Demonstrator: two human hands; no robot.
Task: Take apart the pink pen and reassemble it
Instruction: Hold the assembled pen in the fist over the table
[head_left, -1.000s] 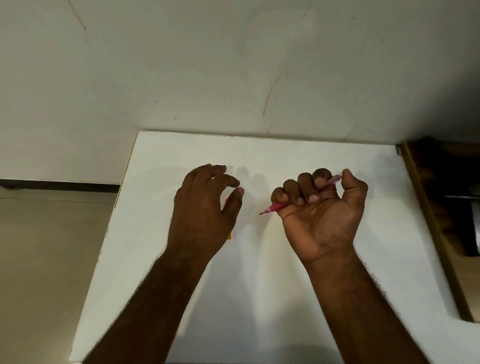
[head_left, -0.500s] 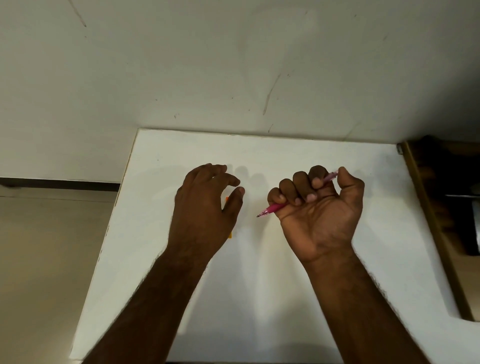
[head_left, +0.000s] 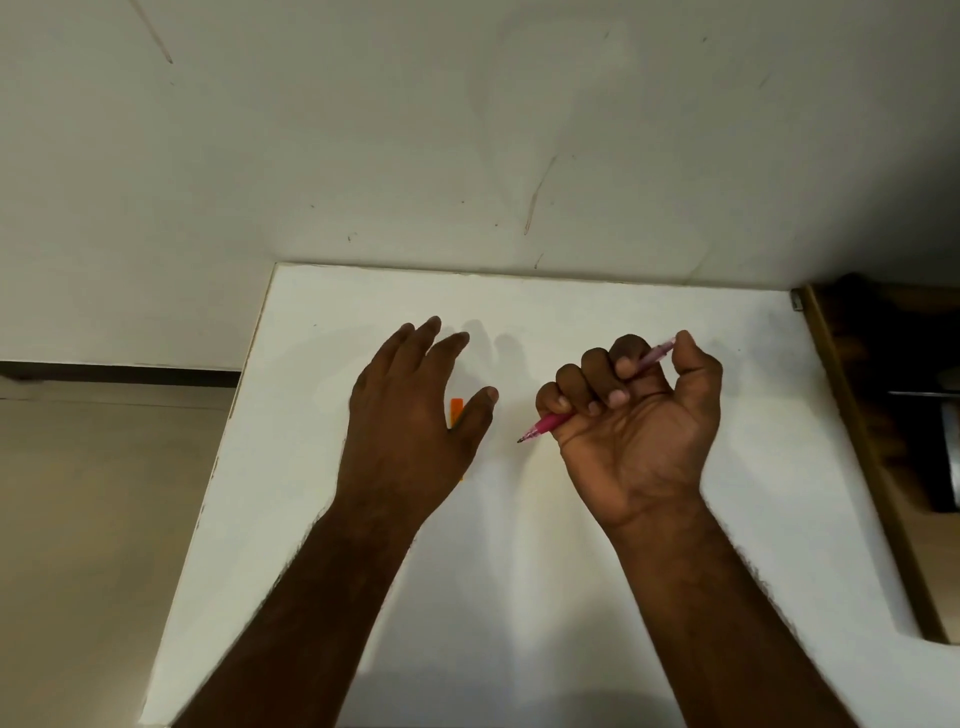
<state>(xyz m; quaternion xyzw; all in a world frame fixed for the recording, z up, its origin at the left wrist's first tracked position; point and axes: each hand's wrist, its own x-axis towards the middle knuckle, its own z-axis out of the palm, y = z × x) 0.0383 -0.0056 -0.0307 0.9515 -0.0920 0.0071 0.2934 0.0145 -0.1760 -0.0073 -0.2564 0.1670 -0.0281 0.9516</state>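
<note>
My right hand (head_left: 636, 421) is curled into a fist around the pink pen (head_left: 545, 427), palm turned up, over the middle of the white table (head_left: 597, 597). The pen's tip pokes out past my little finger toward the left, and its other end shows beside my thumb. My left hand (head_left: 410, 415) hovers palm down with fingers spread and holding nothing, nearer the table's left edge, partly covering a small orange piece (head_left: 456, 410).
</note>
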